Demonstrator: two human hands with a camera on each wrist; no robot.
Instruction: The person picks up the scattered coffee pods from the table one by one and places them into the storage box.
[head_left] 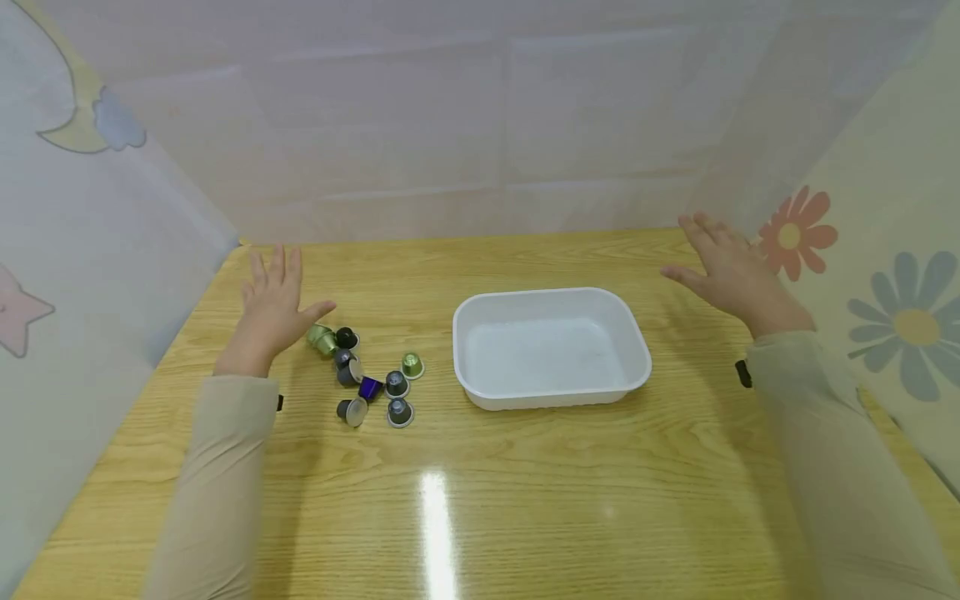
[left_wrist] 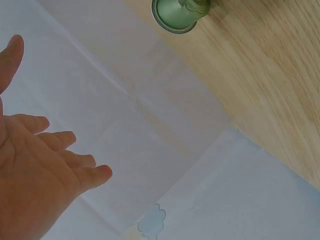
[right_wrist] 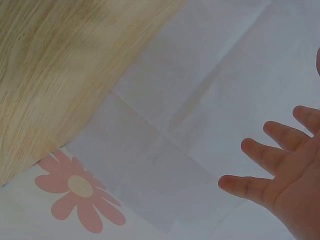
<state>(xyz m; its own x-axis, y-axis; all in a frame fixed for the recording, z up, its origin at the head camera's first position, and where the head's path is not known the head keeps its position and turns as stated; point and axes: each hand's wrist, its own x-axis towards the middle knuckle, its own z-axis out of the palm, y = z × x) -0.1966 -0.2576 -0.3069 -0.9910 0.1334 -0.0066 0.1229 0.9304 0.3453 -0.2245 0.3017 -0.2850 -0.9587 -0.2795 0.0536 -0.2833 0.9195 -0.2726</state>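
My left hand (head_left: pixel 272 315) is held over the table's left side, fingers spread and nothing in it. Just right of it lies a loose group of coffee capsules: green ones (head_left: pixel 322 340), a black one (head_left: pixel 347 337), a dark blue one (head_left: pixel 370 388) and several grey ones (head_left: pixel 396 383). Some stand rim down, others lie tipped on their sides. In the left wrist view a green capsule (left_wrist: pixel 177 14) shows at the top edge. My right hand (head_left: pixel 738 275), also spread and holding nothing, is raised right of a white rectangular tub (head_left: pixel 551 398), whose inside shows no contents.
The wooden table (head_left: pixel 525 500) carries a bright light reflection near its front. Pale cloth walls (head_left: pixel 420 125) stand along its back and both sides, printed with a moon, a star and flowers (head_left: pixel 917 327).
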